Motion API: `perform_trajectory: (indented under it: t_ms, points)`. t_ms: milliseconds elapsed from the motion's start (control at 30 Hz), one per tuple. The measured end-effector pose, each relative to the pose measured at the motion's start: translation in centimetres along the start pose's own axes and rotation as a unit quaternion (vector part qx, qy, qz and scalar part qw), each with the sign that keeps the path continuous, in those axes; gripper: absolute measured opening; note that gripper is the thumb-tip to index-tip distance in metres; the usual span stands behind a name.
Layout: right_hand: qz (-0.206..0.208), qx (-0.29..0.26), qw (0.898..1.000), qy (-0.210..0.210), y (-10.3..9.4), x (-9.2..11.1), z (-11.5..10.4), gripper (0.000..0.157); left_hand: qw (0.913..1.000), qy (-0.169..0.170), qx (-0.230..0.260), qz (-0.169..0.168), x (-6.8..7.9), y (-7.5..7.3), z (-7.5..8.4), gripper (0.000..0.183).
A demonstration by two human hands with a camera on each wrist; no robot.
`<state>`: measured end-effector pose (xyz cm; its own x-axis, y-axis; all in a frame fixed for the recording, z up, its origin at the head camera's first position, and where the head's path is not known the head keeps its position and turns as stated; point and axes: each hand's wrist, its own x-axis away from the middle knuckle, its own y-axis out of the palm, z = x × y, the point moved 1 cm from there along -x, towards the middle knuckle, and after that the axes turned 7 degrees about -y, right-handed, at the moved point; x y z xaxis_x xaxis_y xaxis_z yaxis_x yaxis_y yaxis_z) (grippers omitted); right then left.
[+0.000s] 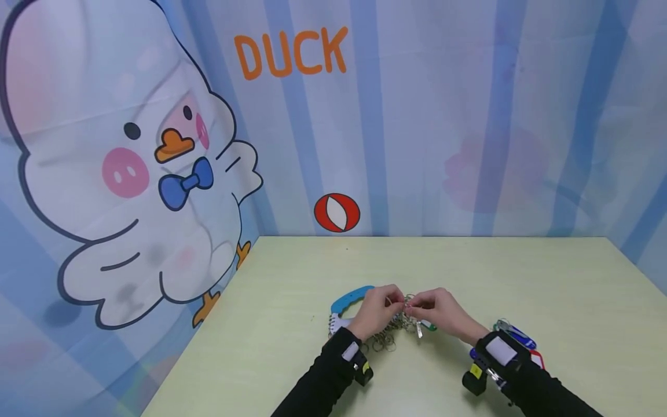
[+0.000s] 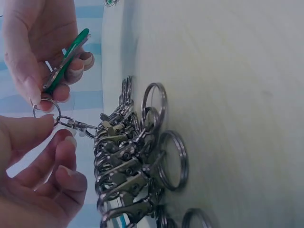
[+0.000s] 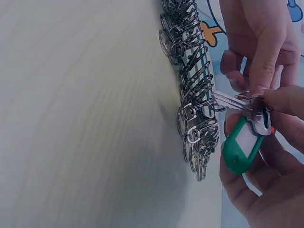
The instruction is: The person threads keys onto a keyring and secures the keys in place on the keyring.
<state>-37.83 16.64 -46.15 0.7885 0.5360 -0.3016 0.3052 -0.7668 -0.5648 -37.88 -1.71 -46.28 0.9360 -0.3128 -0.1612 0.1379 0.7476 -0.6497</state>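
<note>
My left hand (image 1: 379, 311) pinches a metal split ring (image 2: 59, 112) between thumb and finger. From that ring a swivel clasp (image 2: 75, 124) runs to a row of metal clasps with rings (image 2: 128, 161) strung along a blue and white loop-shaped holder (image 1: 348, 300). My right hand (image 1: 443, 313) meets the left at the same ring, its thumb and finger gripping there. A green key tag (image 3: 237, 160) with a white label lies against the right fingers, and a silver key (image 3: 232, 100) sticks out beside it. Fingers partly hide where key, tag and ring join.
Under and beside the right forearm lie more key tags, a blue one (image 1: 521, 337) and a red-edged one (image 1: 537, 360), partly covered by the sleeve. A pale table (image 1: 250, 347) meets a printed curtain (image 1: 417, 116) at its back edge.
</note>
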Motion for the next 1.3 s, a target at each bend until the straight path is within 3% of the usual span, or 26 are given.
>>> perform_trajectory:
  t_ms: [333,767,1300]
  points:
    - [-0.003,-0.001,1.000,-0.025,0.18,-0.08,-0.21,0.021,0.9998,0.016,0.005,0.001,0.08,-0.03,0.31,0.006]
    - [-0.024,-0.012,0.999,-0.038,0.22,-0.12,-0.11,0.021,0.9996,-0.010,0.025,0.007,0.23,-0.06,0.20,0.006]
    - [-0.031,-0.005,0.998,-0.046,0.39,-0.09,-0.17,0.018,0.9992,-0.014,0.036,0.004,0.39,-0.26,0.47,0.009]
